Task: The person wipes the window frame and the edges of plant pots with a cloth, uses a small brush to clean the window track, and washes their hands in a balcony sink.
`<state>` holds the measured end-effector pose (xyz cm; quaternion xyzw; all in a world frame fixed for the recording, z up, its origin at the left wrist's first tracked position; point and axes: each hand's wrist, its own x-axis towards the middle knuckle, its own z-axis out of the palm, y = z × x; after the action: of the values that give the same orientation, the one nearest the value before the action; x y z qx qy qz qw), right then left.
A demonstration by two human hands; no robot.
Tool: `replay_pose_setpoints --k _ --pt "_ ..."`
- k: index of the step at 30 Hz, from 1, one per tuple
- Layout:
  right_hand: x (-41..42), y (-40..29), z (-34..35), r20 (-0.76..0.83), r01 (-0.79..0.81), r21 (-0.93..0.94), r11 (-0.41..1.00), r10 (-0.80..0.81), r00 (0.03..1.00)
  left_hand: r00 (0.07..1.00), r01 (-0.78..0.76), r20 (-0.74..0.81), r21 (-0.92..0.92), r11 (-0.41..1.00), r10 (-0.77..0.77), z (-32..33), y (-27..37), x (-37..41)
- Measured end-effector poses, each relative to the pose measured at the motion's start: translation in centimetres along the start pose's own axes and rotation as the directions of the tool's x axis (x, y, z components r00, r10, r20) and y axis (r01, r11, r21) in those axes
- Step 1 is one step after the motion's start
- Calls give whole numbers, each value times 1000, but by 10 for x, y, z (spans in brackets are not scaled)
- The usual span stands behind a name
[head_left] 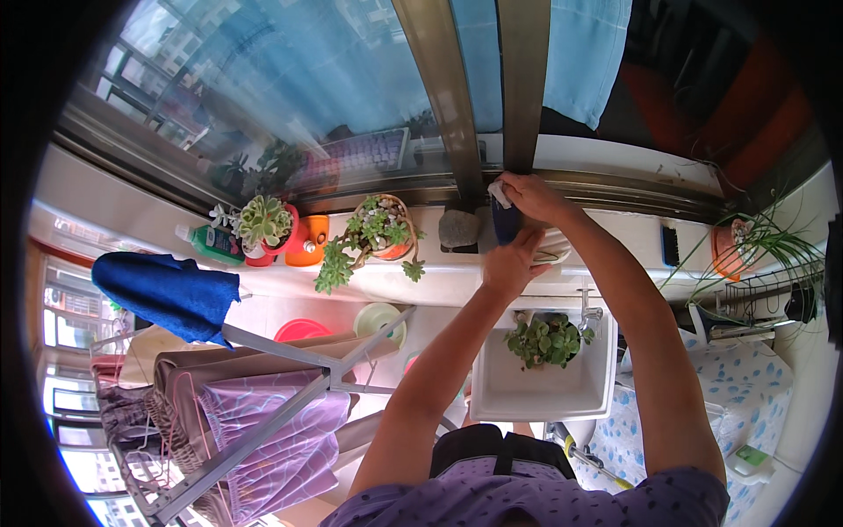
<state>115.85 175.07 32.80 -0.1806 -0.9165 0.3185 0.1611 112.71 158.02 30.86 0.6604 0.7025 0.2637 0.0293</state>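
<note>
A dark blue object point(506, 222), its kind unclear, stands out from the window sill point(435, 253) below the window frame. My right hand point(532, 195) grips its far end, where a crumpled whitish piece point(498, 195) shows at the fingers. Against its near end lies my left hand point(514, 262), palm side hidden, with thumb and fingers apart; whether it grips the object is unclear. Beside my left fingers rests a white item point(554, 246), partly hidden by the hand. A grey stone point(459, 228) sits just left of the blue object.
Left along the sill are potted succulents point(382, 224) and a green bottle point(217, 244). Rightward are a dark brush point(670, 246) and a spider plant point(731, 250). Below me, a white sink point(546, 395) holds a leafy plant point(548, 339) beside a metal tap point(591, 316). Laundry hangs on a rack point(276, 415).
</note>
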Motion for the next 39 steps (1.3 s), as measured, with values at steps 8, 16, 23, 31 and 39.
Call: replay_pose_setpoints --k 8,16,23,31,39 --pt "-71 48 -65 -64 -189 -235 953 179 982 1000 -18 -1 1 1000 18 -3 3 4" --pt "-131 88 -110 -184 -414 -423 806 372 910 969 -233 95 24 972 230 -13 -27 6" --pt "-129 106 -105 -530 -495 -281 822 297 794 954 -282 123 69 957 273 -49 -13 15" --pt "-121 71 -88 -750 -529 37 848 373 546 978 -109 -207 -361 926 34 -37 62 -60" --pt "-44 61 -19 -365 -144 -408 902 -16 931 940 318 266 -455 832 -214 27 58 -205"
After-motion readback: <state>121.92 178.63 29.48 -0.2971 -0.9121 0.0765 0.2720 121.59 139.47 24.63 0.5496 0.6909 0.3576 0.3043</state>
